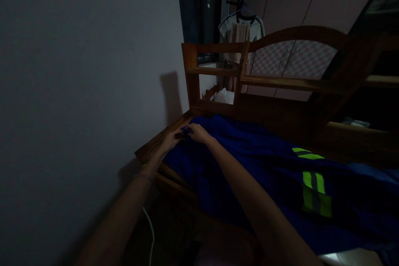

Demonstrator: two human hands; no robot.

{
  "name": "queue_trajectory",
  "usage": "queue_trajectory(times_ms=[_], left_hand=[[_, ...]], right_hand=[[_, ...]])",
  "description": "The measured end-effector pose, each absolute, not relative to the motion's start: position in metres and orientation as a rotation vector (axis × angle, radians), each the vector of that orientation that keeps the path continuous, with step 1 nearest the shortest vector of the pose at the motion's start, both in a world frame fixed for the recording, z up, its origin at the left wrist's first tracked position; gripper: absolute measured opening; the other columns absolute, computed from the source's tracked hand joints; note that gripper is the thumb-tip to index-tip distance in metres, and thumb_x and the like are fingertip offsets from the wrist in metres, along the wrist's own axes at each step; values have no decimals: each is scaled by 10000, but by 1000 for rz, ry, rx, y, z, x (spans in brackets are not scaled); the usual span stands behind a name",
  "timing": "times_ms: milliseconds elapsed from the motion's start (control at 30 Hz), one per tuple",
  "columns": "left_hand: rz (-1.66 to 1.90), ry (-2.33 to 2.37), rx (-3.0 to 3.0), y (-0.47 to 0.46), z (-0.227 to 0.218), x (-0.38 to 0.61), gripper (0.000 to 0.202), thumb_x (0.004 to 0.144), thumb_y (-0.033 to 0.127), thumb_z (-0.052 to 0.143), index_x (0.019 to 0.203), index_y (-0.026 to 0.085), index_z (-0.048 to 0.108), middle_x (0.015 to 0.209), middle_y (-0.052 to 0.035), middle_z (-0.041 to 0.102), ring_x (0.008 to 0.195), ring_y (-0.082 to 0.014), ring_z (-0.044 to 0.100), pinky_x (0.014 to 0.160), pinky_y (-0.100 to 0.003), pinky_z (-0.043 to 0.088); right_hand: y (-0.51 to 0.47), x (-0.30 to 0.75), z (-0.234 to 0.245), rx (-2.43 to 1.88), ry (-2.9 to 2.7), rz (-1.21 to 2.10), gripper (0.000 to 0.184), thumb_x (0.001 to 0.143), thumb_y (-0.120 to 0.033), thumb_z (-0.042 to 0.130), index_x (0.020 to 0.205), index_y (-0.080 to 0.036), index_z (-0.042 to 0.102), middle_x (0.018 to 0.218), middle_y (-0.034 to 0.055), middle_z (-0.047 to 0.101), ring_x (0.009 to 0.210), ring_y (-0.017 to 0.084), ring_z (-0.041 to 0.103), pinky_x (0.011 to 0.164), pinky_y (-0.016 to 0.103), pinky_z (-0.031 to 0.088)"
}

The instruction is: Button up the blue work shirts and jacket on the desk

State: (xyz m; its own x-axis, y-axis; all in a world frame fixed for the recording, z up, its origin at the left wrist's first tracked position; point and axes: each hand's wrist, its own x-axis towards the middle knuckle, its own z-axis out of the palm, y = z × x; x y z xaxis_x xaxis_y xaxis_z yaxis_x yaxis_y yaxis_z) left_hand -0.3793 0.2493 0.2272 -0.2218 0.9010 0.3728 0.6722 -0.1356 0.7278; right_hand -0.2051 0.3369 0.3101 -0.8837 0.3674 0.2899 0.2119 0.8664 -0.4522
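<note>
A dark blue cloth [249, 162] with bright green stripes [313, 183] lies spread over a wooden bed frame [162, 139]. Both my arms reach forward to its far left corner. My left hand [172, 138] has its fingers closed on the cloth's edge by the frame's side rail. My right hand [197, 132] lies just to the right, fingers curled and pinching the same corner of the cloth. The room is dim, so the fingertips are hard to make out.
A grey wall [77, 70] stands close on the left. The wooden headboard with a shelf [215, 70] rises behind the hands. Clothes on a hanger [241, 29] hang before pink cupboard doors [296, 4]. A white cable [151, 228] runs down by the bed's side.
</note>
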Motion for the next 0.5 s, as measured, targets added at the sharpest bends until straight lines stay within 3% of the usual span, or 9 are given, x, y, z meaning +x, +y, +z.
queue_trajectory(times_ms=[233,500], left_hand=[[1335,1921,1642,248,232,-379,276,661,353,705,849,151,700,831,-58,711,780,-202,661,752,-313,512],[1343,2076,1627,242,239,-368,152,705,236,646,830,171,704,845,-44,711,774,-180,658,728,-278,505]], right_hand=[[363,-223,281,-439,-2748,734,187,765,-133,655,928,-202,715,880,-21,709,831,128,644,723,161,443],[360,-221,266,-492,-2633,726,162,801,-148,601,925,-159,704,916,41,704,860,153,643,749,193,451]])
